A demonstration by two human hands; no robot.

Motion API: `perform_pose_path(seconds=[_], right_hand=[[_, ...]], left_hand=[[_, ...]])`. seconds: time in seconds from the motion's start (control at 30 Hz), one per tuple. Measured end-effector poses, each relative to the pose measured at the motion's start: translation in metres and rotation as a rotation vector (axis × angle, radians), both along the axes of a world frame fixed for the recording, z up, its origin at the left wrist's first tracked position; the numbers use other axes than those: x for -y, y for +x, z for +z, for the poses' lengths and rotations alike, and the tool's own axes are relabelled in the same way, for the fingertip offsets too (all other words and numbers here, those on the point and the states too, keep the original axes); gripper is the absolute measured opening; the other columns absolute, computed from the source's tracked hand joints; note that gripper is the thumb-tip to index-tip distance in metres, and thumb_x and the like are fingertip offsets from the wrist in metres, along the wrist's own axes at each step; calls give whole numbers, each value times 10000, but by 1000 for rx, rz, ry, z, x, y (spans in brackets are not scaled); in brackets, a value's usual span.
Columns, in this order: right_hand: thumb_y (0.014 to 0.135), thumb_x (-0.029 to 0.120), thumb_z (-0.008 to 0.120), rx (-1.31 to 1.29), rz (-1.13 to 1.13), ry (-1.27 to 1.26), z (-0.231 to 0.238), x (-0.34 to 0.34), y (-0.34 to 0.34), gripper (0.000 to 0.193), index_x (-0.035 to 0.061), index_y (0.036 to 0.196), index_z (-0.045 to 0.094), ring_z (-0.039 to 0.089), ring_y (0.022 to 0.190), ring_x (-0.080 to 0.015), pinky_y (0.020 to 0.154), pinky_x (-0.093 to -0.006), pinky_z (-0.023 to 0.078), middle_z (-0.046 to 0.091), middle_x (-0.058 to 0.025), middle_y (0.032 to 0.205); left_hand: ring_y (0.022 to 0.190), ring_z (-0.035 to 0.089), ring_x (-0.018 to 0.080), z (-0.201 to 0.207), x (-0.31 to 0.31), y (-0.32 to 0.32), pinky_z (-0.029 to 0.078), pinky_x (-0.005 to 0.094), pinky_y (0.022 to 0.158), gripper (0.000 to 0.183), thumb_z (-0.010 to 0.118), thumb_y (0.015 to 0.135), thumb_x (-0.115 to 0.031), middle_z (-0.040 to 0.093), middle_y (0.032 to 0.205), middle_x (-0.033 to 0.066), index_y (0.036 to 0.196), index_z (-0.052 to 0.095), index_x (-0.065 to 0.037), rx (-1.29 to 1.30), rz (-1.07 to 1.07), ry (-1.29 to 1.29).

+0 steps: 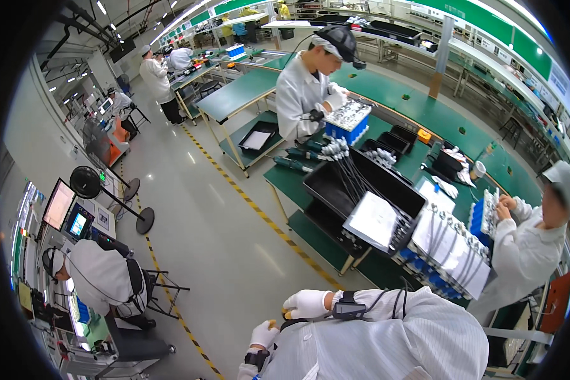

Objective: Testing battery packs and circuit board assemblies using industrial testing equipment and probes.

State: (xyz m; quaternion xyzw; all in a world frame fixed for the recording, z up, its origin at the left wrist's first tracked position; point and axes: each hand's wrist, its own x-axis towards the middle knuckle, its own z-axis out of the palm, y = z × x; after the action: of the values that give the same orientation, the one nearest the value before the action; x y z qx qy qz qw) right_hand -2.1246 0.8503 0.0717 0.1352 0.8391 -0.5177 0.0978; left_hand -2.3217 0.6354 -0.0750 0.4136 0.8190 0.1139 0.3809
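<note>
White gloves, one pair: left hand (pixel 264 334) and right hand (pixel 307 304) are sitting close together before a pale striped coat (pixel 367 345), fingers bending inward; whether they are grasping the dark item (pixel 291 323) showing between them, I cannot tell. Beyond, a black bin (pixel 396 185) is holding cables (pixel 346 170); a co-worker (pixel 297 104) is handling a blue-sided pack (pixel 345 133)

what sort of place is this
Most likely a factory assembly floor: people in white coats work at green-topped benches, a black bin holds dark cables, and yellow-and-black tape marks the floor.
</note>
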Motion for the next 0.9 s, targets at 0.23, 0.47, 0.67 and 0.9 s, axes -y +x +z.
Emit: perform_pose_path(seconds=[0.23, 0.47, 0.67, 0.9], right_hand=[[933, 314, 563, 138, -52, -63, -35, -98, -130, 405, 36, 1213, 653, 628, 1077, -370, 970, -399, 471, 671, -191, 1187], [908, 327, 592, -21, -382, 6, -3, -229, -251, 406, 28, 1175, 662, 641, 1035, -380, 938, -391, 482, 687, -205, 1113], [935, 256, 617, 16, -678, -148, -17, -320, -323, 378, -10, 1202, 643, 660, 1053, -315, 945, -338, 489, 685, -202, 1150], [921, 248, 623, -5, -778, -281, -58, -473, -409, 410, -37, 1216, 624, 685, 999, -306, 908, -338, 509, 699, -213, 1104]], left_hand=[[1054, 653, 359, -27, -125, -130, 517, 403, 919, 460, 638, 845, -375, 687, 1116, 204, 1201, 664, -84, 91, -198, -90], [1059, 647, 360, 16, -295, -293, 515, 404, 926, 462, 624, 840, -368, 684, 1120, 200, 1181, 668, -59, -3, -386, -43], [1087, 633, 357, 29, -453, -385, 494, 413, 957, 470, 615, 853, -351, 673, 1159, 199, 1223, 649, -62, 48, -415, 46], [1110, 623, 345, 37, -625, -481, 481, 400, 976, 481, 625, 862, -355, 665, 1190, 188, 1249, 639, -71, -111, -571, -170]])
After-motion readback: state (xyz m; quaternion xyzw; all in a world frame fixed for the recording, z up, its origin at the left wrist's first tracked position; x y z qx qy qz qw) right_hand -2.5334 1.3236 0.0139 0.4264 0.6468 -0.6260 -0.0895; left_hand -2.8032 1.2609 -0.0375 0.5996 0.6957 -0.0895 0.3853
